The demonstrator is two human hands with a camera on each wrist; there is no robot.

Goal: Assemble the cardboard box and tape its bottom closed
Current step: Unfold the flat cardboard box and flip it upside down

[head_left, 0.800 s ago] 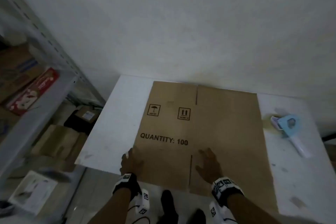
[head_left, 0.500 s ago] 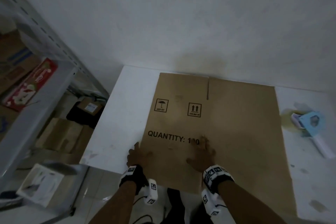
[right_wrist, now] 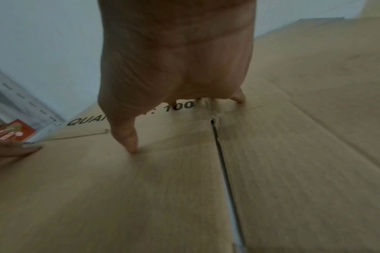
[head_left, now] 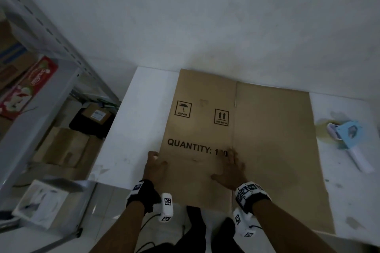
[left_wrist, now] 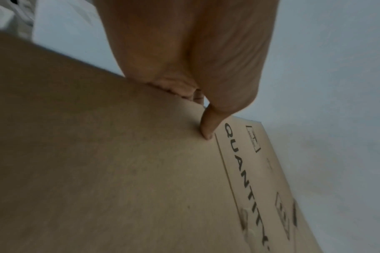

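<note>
Flat brown cardboard box (head_left: 242,141) on white counter (head_left: 144,121). Left hand (head_left: 154,167) grasping box edge at 9 o'clock, fingers maybe tucked under. Right hand (head_left: 231,170) flat, fingers spread, pressing box.

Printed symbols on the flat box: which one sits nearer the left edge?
The umbrella symbol, marked keep dry. It sits close to the left edge of the cardboard box; the two-arrows symbol is further right, beside the centre crease.

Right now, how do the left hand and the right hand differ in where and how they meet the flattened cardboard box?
The left hand grips the cardboard box at its left edge, thumb on top and fingers curled under; the right hand lies spread on the top face. The left hand is clear of the print; the right hand's fingertips cover part of the "100". Both are at the near end of the box.
</note>
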